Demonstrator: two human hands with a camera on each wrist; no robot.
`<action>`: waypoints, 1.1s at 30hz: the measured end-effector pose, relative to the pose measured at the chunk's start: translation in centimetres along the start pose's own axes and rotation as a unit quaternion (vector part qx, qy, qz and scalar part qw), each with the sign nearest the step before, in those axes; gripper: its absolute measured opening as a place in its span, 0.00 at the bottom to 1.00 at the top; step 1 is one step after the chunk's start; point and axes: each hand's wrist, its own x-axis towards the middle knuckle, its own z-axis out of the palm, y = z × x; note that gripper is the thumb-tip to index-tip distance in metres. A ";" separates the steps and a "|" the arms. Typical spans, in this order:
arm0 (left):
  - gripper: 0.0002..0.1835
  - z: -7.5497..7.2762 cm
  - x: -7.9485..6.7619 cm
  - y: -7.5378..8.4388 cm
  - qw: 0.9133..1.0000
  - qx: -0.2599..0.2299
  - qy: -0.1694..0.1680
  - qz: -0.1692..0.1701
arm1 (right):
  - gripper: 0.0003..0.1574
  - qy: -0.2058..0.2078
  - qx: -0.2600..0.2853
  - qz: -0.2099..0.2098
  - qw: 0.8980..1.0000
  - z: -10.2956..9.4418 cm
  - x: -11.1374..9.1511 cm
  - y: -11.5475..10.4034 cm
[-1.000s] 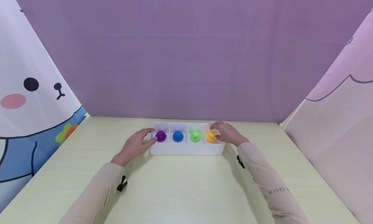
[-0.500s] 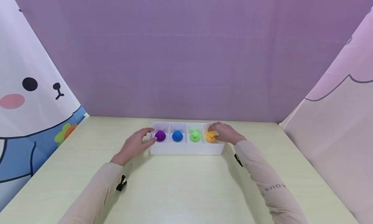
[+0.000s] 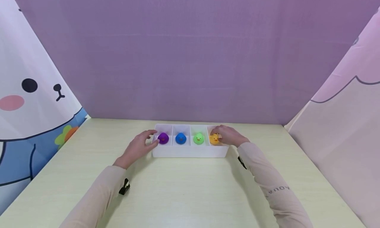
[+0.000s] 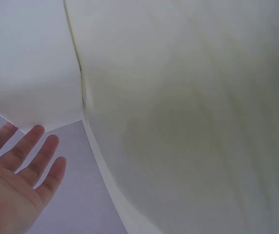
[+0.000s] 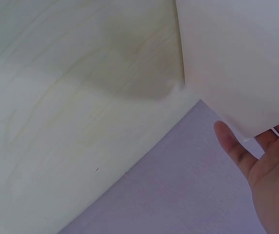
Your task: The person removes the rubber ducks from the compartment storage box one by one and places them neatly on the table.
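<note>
Yellow duck (image 3: 214,140) sits in the three-o'clock compartment of the white tray (image 3: 190,152). Nearest, at the tray's four o'clock, the right sleeve (image 3: 271,178) reads apparently "AQUA". At nine o'clock, the left hand (image 3: 138,145) has a wide grip. Beyond, the right hand (image 3: 232,136) has just lowered its fingers into a narrow grip around the duck; grasping seems nearly settled.

"Where is there room to pass?"
"Over the table (image 3: 184,188), lower centre, between the sleeves (image 3: 98,191)."
"And into the box (image 3: 190,152), mid-frame?"
"From above, to the blue duck (image 3: 180,138) and green duck (image 3: 199,138); dividers (image 3: 190,135) flank both. The left hand (image 3: 137,146) crowds the left end, the right hand (image 3: 230,136) the right. Purple cloth (image 3: 190,56) closes off the upper frame."
</note>
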 end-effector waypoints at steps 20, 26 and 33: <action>0.27 0.1 -0.1 0.1 1.000 -0.012 -0.001 -0.005 | 0.19 0.000 -0.005 -0.017 1.000 -0.3 -0.3 0.0; 0.27 0.0 -0.1 0.1 1.000 -0.011 -0.003 -0.006 | 0.19 0.006 -0.005 -0.027 1.000 -0.7 -0.4 0.1; 0.27 -0.1 -0.1 0.3 1.000 -0.008 -0.003 -0.010 | 0.19 0.015 -0.007 -0.034 0.999 -1.4 -0.3 0.1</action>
